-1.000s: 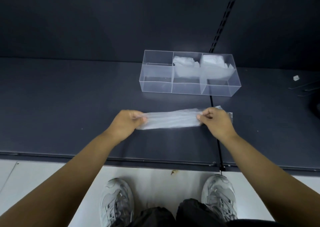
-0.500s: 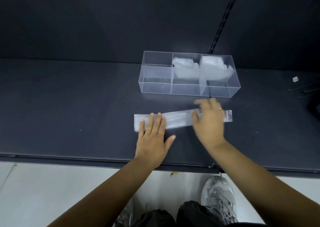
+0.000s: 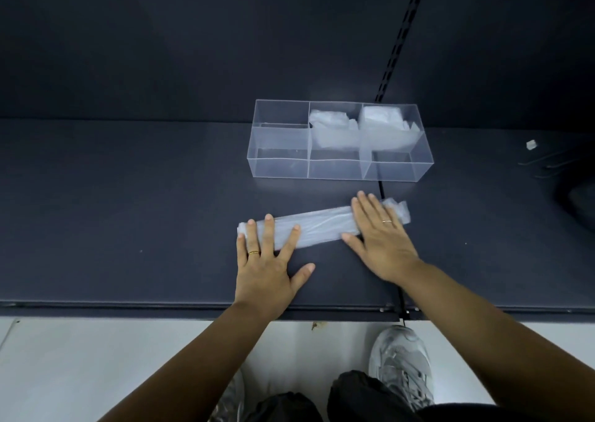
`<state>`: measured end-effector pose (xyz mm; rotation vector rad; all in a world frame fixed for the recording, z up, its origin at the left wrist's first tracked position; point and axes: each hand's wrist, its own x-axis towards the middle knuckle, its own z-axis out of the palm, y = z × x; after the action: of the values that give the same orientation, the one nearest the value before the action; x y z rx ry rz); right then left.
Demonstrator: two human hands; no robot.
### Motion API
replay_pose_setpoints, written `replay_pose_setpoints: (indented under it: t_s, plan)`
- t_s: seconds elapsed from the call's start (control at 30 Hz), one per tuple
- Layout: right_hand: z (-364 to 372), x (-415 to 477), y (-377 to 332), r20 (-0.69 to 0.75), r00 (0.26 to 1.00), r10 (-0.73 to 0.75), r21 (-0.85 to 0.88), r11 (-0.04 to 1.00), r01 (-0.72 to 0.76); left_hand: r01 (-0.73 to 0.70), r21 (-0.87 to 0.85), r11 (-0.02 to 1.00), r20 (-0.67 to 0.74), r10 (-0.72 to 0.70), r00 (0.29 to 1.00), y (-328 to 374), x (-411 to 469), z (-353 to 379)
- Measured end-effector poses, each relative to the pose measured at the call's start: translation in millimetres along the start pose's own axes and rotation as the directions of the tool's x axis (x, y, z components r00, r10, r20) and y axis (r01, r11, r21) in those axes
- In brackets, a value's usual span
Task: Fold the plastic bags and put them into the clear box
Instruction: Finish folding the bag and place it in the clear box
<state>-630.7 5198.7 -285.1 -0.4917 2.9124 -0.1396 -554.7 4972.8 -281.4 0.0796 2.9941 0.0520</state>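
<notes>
A dark counter (image 3: 128, 196) spreads under the fingers (image 3: 363, 212). Far right of them lie a small white scrap (image 3: 530, 144) and thin dark wires (image 3: 544, 159). Beyond them a slotted rail (image 3: 402, 35) climbs the dark wall (image 3: 193, 35); nearer than them, grey sneakers (image 3: 402, 367) stand on pale floor (image 3: 96, 373).

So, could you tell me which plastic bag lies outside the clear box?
The long strip on the dark surface, pressed flat under the left hand and right hand. The other two sit in the clear box, back middle and back right compartments.
</notes>
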Motion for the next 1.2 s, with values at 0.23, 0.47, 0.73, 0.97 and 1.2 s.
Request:
replay_pose_setpoints:
  t_s: [0.23,0.47,0.73,0.97,1.2]
  plan:
    - [-29.5,3.8,43.5,-0.237,0.949,0.207,0.303,0.944,-0.130,-0.085,0.010,0.996,-0.030,0.086,0.996,-17.0,4.7,-1.3]
    - [-56.3,-1.7,41.7,0.052,0.965,0.258,0.571,0.785,-0.240,-0.285,0.086,0.955,0.038,0.283,0.959,-50.9,23.3,-7.1]
    - [-95.6,-84.4,-5.1,0.508,0.821,0.262,0.851,-0.007,-0.525,-0.447,-0.339,0.828,-0.091,0.444,0.891,52.8,-13.4,-26.1]
    - [-109.3,-97.4,-10.3,0.330,0.927,0.180,0.930,0.103,-0.352,-0.071,-0.970,0.235,-0.042,0.123,0.991,68.6,-25.2,-60.9]
    - [-63.7,-58.5,-37.6,0.286,0.941,-0.182,0.949,0.192,-0.251,0.348,-0.890,-0.295,0.314,0.156,0.936,40.1,-4.0,-58.8]
